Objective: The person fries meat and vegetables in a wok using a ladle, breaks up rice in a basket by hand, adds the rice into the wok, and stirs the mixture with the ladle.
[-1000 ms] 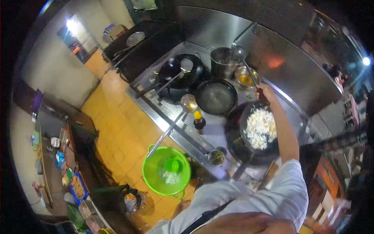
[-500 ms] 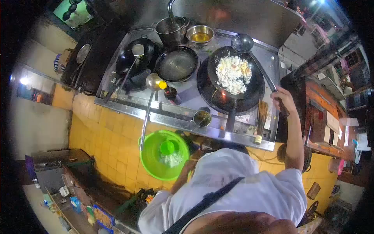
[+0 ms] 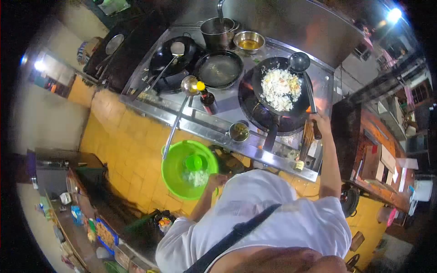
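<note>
My right hand (image 3: 321, 125) is wrapped round the dark handle of a ladle (image 3: 299, 62), whose black bowl rests at the far right rim of the wok (image 3: 268, 107). White rice (image 3: 280, 88) with yellowish and brown bits fills the middle of the wok. Flames glow around the wok's right side. My left hand (image 3: 217, 180) appears curled beside the right rim of a green plastic basin (image 3: 170, 182); whether it grips the rim cannot be made out. In the basin are a green cup (image 3: 194, 161) and some white rice (image 3: 197, 178).
A yellow-capped dark bottle (image 3: 209, 103) stands beside a long-handled metal ladle (image 3: 172, 133) overhanging the stove edge. Behind are a flat black pan (image 3: 219, 70), a pot (image 3: 217, 34) and a steel bowl (image 3: 249, 42). A metal cup (image 3: 239, 132) and bamboo brush (image 3: 307, 141) sit near the front.
The view has shifted. My right hand has come inward to the left, and the ladle now stands steeper, its bowl closer to the rice. Flames show more at the wok's right. My left hand stays beside the basin.
</note>
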Motion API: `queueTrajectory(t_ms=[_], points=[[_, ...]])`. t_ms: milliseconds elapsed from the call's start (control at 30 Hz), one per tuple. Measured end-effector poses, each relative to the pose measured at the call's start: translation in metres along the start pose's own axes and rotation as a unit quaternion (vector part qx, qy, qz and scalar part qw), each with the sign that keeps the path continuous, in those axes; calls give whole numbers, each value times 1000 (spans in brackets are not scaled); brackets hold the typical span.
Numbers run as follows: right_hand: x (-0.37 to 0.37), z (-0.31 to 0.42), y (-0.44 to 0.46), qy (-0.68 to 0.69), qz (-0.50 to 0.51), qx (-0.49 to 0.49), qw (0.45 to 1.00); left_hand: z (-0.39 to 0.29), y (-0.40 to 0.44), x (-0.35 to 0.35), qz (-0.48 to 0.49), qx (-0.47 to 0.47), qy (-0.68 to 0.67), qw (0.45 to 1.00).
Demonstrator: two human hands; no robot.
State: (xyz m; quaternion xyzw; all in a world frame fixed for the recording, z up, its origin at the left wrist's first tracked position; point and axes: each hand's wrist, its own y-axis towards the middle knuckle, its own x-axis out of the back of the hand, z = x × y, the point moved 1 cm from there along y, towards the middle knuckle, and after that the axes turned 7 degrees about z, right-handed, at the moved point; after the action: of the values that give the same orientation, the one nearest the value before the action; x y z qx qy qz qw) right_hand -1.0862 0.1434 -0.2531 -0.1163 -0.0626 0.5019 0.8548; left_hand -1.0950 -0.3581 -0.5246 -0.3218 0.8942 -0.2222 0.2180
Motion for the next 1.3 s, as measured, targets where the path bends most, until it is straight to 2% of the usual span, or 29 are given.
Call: queueTrajectory(t_ms=[33, 67, 133, 167, 200, 267, 300, 467, 500, 533, 600, 633, 700, 733, 800, 833, 900, 1000, 1133, 1233, 1300], points=[[3, -7, 6, 1, -5, -17, 1000, 2, -6, -10, -109, 13, -57, 992], [2, -3, 6, -1, 4, -19, 1000, 2, -2, -9, -118, 13, -62, 991], [0, 2, 0, -38, 15, -29, 999, 11, 1, -5, -126, 70, 128, 981], [3, -2, 1, -6, 40, -25, 999, 5, -3, -12, -153, 76, 167, 971], [4, -6, -4, -7, 44, -34, 998, -24, -17, -29, -170, 49, 60, 982], [8, -4, -12, -62, 85, -49, 993, -19, -7, -28, -185, 74, 100, 975], [7, -5, -18, -25, 110, -52, 992, -20, -3, -30, -185, 76, 99, 975], [12, 2, -65, -37, 149, -75, 985, -38, 14, -39, -218, 101, 106, 965], [15, 3, -75, -21, 131, -105, 986, 10, 34, -14, -160, 28, -124, 979], [19, 4, -84, -6, 114, -133, 985, 7, 37, -15, -158, 29, -123, 979], [30, 0, -101, 13, 110, -136, 985, -17, 38, -20, -148, 27, 88, 985], [37, -4, -108, 21, 103, -140, 985, -29, 38, -25, -146, 28, 90, 985], [49, -13, -121, 40, 69, -134, 988, -59, 36, -36, -210, 94, 168, 958], [53, -15, -126, 41, 67, -135, 988, -59, 39, -34, -209, 95, 170, 958], [57, -18, -134, 50, 49, -133, 989, -63, 41, -33, -179, 103, 87, 975], [58, -18, -136, 52, 47, -134, 989, -64, 42, -35, -177, 104, 89, 975], [54, -15, -139, 59, 22, -120, 991, -107, 30, -56, -192, 115, 193, 955], [51, -13, -142, 13, -14, -114, 993, -82, 45, -46, -171, 84, 141, 971], [54, -15, -143, 16, 4, -103, 995, -65, 55, -34, -123, 64, 100, 985], [51, -28, -134, -14, 22, -98, 995, -86, 50, -44, -116, 80, 61, 988], [41, -36, -121, 34, 11, -74, 997, -100, 44, -54, -126, 34, 67, 989]])
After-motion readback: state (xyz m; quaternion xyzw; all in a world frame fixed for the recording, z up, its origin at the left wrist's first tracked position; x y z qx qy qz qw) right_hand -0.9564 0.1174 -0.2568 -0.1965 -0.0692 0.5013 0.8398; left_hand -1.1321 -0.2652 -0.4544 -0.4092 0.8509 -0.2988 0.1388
